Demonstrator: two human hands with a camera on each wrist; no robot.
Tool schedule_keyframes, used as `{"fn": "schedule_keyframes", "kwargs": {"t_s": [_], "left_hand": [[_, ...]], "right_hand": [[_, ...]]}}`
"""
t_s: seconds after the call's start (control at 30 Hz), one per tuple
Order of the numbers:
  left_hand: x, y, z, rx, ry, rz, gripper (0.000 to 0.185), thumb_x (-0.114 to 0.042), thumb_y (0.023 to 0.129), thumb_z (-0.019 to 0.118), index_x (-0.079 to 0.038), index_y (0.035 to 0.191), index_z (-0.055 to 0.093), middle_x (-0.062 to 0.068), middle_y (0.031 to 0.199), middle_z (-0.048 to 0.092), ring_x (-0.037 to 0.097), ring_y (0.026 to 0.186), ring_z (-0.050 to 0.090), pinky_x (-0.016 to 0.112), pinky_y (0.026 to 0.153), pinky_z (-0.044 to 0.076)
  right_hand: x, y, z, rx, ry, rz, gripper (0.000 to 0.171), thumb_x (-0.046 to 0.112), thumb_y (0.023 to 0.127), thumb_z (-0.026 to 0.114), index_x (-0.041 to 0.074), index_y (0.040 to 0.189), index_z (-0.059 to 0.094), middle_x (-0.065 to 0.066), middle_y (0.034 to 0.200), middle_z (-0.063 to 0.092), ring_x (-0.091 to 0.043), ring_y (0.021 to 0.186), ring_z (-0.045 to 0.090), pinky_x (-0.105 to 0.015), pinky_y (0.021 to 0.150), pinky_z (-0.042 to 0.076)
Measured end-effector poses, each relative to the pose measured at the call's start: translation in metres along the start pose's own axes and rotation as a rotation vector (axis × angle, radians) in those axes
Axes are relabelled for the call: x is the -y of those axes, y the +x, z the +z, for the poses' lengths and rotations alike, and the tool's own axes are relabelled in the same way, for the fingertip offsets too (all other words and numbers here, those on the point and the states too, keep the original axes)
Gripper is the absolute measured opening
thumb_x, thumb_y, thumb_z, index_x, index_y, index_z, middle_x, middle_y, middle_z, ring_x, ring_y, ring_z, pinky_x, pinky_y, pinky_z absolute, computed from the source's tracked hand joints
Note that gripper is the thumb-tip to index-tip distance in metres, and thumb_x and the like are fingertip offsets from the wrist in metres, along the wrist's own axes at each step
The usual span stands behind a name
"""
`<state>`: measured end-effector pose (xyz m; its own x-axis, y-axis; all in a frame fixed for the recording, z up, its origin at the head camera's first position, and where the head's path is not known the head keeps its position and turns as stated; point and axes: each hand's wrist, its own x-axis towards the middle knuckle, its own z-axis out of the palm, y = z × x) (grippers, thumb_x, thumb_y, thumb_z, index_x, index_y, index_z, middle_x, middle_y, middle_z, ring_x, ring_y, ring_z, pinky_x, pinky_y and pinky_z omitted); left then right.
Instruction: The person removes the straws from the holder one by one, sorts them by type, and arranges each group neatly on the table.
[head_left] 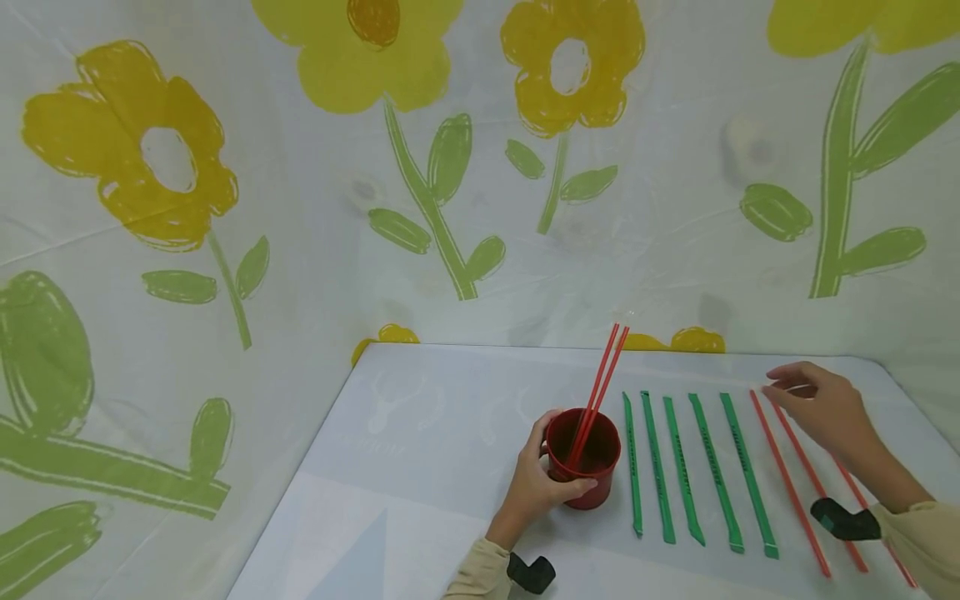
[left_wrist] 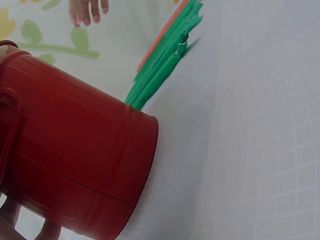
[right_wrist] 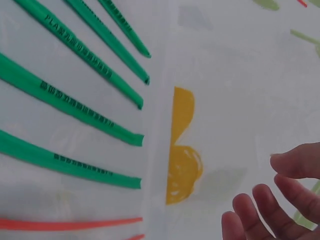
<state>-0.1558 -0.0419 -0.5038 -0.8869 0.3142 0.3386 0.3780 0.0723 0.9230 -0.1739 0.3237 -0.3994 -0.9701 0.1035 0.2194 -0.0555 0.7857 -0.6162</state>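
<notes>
A red mug (head_left: 558,446) with a handle stands on the table, and two red straws (head_left: 606,375) lean upright inside it. My left hand (head_left: 531,483) grips the mug from the left, thumb across its near side; the left wrist view shows the mug's red wall (left_wrist: 75,145) large. At the right, three red straws (head_left: 791,483) lie side by side. Over their far ends hovers my right hand (head_left: 828,408), its fingers loosely bent. The right wrist view shows thumb and fingers (right_wrist: 265,205) apart with nothing between them.
Between the mug and the red straws lie several green straw wrappers (head_left: 682,471) with dark print, spaced in a row. The pale table (head_left: 420,467) has a far edge against a white cloth backdrop (head_left: 660,250) printed with yellow flowers.
</notes>
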Motion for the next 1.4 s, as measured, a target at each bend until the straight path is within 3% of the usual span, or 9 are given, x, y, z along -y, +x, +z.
{"fn": "schedule_keyframes", "kwargs": {"t_s": [0.27,0.43,0.57,0.73,1.0,1.17,1.4], "left_hand": [[0.000,0.000,0.001,-0.003,0.000,-0.003,0.086,-0.029,0.074,0.079,-0.020,0.145,0.031,-0.006,0.135,0.048,0.018,0.122,0.045,0.039,0.091,0.047],[0.000,0.000,0.000,-0.007,0.001,-0.002,0.085,-0.030,0.074,0.079,-0.021,0.144,0.032,-0.006,0.135,0.048,0.019,0.121,0.045,0.040,0.091,0.047],[0.000,0.000,0.000,-0.008,-0.002,0.010,0.085,-0.028,0.074,0.080,-0.020,0.144,0.032,-0.003,0.135,0.049,0.020,0.121,0.046,0.040,0.090,0.047],[0.001,0.000,0.000,0.002,-0.014,0.011,0.084,-0.029,0.074,0.079,-0.026,0.143,0.031,-0.002,0.136,0.048,0.020,0.122,0.045,0.039,0.090,0.048],[0.000,0.000,0.000,0.008,-0.015,0.012,0.084,-0.030,0.074,0.079,-0.020,0.144,0.032,-0.006,0.135,0.049,0.018,0.121,0.045,0.038,0.091,0.047],[-0.001,-0.001,-0.001,0.006,0.000,0.016,0.084,-0.031,0.074,0.079,-0.023,0.143,0.032,-0.006,0.135,0.049,0.018,0.122,0.045,0.039,0.092,0.046],[-0.001,0.000,0.000,-0.002,-0.002,0.028,0.085,-0.028,0.074,0.080,-0.021,0.144,0.032,-0.006,0.135,0.049,0.019,0.121,0.046,0.043,0.092,0.046]], "right_hand": [[0.020,-0.005,0.002,0.029,0.058,0.014,0.040,0.028,0.094,0.058,-0.005,0.116,0.054,-0.026,0.107,0.057,-0.040,0.095,0.053,-0.014,0.056,0.042],[0.031,-0.009,0.004,0.030,0.083,-0.037,0.035,0.024,0.094,0.058,-0.005,0.114,0.054,-0.024,0.107,0.057,-0.038,0.096,0.052,-0.013,0.057,0.043],[0.038,-0.010,0.005,0.016,0.086,-0.082,0.033,0.024,0.093,0.060,-0.003,0.111,0.057,-0.022,0.103,0.061,-0.017,0.089,0.054,-0.012,0.059,0.043],[0.045,-0.010,0.007,0.016,0.122,-0.111,0.032,0.025,0.093,0.061,-0.001,0.110,0.058,-0.020,0.102,0.062,0.010,0.077,0.047,-0.014,0.059,0.046],[0.055,-0.019,0.017,0.056,0.162,-0.112,0.031,0.027,0.093,0.061,0.002,0.111,0.058,-0.015,0.105,0.062,0.002,0.083,0.052,-0.016,0.062,0.047],[0.061,-0.020,0.026,0.070,0.179,-0.108,0.032,0.030,0.092,0.061,0.004,0.112,0.058,-0.013,0.103,0.063,-0.003,0.081,0.057,-0.019,0.061,0.049],[0.075,-0.021,0.037,0.049,0.235,-0.136,0.029,0.026,0.091,0.063,0.003,0.110,0.059,-0.013,0.101,0.064,0.002,0.078,0.057,-0.020,0.061,0.051]]}}
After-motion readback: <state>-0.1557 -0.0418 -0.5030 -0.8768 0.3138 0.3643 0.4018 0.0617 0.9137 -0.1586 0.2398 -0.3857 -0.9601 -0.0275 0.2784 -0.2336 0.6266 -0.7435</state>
